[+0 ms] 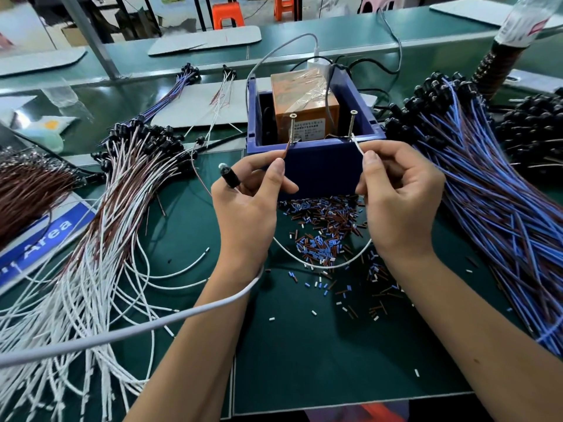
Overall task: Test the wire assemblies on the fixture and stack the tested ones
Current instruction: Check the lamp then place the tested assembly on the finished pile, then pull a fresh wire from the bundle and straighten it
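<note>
the label print on the orange box [305,100] is too small to read (perhaps blurred too).

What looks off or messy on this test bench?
Cut insulation bits, brown, blue and white, lie scattered over the green mat in front of the blue box. A grey cable drapes across the left forearm. Nothing looks damaged.

Both bare forearms reaching forward and slightly inward, wrists raised. Left hand [246,202] curled, thumb and forefinger pinching a thin brown wire end [285,152], lower fingers closed round a black cylindrical lamp socket [230,179]. Right hand [399,202] curled, thumb and forefinger pinching a thin white wire end [358,146].
</note>
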The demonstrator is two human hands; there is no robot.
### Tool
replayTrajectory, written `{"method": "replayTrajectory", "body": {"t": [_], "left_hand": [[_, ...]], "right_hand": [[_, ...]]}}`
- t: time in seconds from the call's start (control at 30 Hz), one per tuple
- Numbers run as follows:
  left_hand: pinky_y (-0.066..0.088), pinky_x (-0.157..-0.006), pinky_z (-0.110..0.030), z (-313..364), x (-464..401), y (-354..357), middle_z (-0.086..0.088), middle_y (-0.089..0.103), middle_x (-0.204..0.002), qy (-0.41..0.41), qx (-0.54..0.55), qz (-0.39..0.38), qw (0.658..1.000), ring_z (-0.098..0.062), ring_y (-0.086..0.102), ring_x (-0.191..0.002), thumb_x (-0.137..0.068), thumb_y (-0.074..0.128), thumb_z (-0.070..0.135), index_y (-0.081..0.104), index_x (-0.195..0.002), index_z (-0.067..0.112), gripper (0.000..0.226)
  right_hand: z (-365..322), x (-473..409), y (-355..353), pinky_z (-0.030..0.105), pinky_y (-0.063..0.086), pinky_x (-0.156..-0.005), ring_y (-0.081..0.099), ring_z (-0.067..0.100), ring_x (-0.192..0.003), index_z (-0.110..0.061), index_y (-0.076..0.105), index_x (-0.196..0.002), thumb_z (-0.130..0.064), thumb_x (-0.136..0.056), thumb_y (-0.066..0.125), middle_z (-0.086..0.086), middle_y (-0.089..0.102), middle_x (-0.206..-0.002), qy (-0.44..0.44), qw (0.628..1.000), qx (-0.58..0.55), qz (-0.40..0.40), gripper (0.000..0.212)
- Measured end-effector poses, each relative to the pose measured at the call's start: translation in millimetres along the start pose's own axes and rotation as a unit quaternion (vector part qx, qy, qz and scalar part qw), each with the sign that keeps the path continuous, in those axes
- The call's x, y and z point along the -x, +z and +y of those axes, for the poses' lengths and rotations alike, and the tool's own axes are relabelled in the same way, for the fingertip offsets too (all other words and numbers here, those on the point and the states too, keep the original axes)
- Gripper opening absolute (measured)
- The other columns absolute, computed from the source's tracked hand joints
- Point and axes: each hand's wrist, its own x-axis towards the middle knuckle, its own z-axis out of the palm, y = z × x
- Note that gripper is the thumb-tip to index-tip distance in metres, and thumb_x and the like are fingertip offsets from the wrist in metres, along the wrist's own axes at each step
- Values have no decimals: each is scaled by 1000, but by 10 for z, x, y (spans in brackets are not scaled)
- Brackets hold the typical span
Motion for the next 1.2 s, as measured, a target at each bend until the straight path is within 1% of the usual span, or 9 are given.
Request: {"method": "replayTrajectory", "body": {"t": [0.17, 0.33, 0.47, 0.5, 0.63, 0.93, 1.0, 1.1, 1.2], "left_hand": [[38, -55, -16, -5, 0, -1, -2, 69, -63, -8, 11, 6, 1000, -4, 53, -47, -96, 67, 15, 75, -101, 12, 10], [40, -55, -14, 10, 13, 13, -2, 69, -63, -10, 17, 5, 1000, -3, 52, -47, -97, 66, 13, 76, -107, 11, 14], [40, -54, -14, 30, 21, 31, 1, 69, -62, -4, 16, 13, 1000, -2, 52, -46, -98, 65, 8, 75, -106, 8, 13], [39, -54, -13, 36, 22, 33, 2, 69, -61, 1, 18, 16, 1000, -2, 52, -46, -98, 64, 6, 74, -105, 7, 12], [37, -50, -15, 55, 22, 33, 2, 68, -60, -2, 24, 16, 1000, -3, 48, -44, -99, 63, 4, 74, -104, 7, 13], [39, -51, -17, 90, 31, 27, -1, 67, -62, -16, 30, 14, 999, -6, 50, -46, -99, 64, 5, 75, -106, 8, 14], [39, -52, -16, 94, 33, 28, -2, 67, -62, -18, 31, 17, 999, -6, 51, -47, -99, 63, 5, 75, -106, 7, 14], [34, -47, -18, 114, 40, 11, -2, 65, -61, -29, 40, 37, 998, -9, 46, -47, -100, 64, 8, 77, -104, 12, 14], [30, -43, -17, 182, 50, -29, -3, 64, -64, -33, 67, 24, 997, -8, 38, -44, -100, 62, 10, 78, -102, 14, 16]], "right_hand": [[-3, -2, 1, 25, 44, -59, 57, 8, -56, -12, 73, -101, -8, -100, 59, 3, 66, -69, 19, 1000, -1, -16, 15], [-32, -4, 0, 19, 44, -60, 57, 5, -57, -12, 74, -103, -5, -100, 60, 3, 65, -69, 11, 1000, 5, -18, 16], [-61, -13, -7, 25, 50, -62, 63, 21, -63, -12, 75, -102, -6, -100, 63, 4, 67, -72, -8, 1000, 16, -17, 14], [-66, -16, -8, 26, 51, -62, 63, 21, -63, -11, 75, -102, -5, -99, 63, 4, 67, -73, -12, 1000, 20, -18, 14], [-65, -15, -9, 24, 50, -62, 61, 13, -61, -12, 75, -100, -3, -99, 63, 1, 66, -71, -11, 1000, 19, -18, 15], [-80, -8, -9, 21, 50, -62, 61, 8, -61, -13, 75, -100, -3, -99, 62, -1, 66, -72, -3, 1000, 16, -21, 16], [-77, -10, -10, 24, 51, -61, 62, 13, -62, -14, 75, -100, -4, -99, 62, 0, 67, -72, -3, 1000, 21, -18, 17], [-77, -12, -16, 29, 54, -61, 63, 19, -63, -15, 73, -101, -6, -100, 62, 0, 67, -71, -4, 1000, 28, -5, 14], [-83, -9, -38, 41, 54, -60, 62, 22, -60, -13, 68, -103, -9, -100, 61, -1, 64, -67, -10, 999, 38, 23, 9]]}}
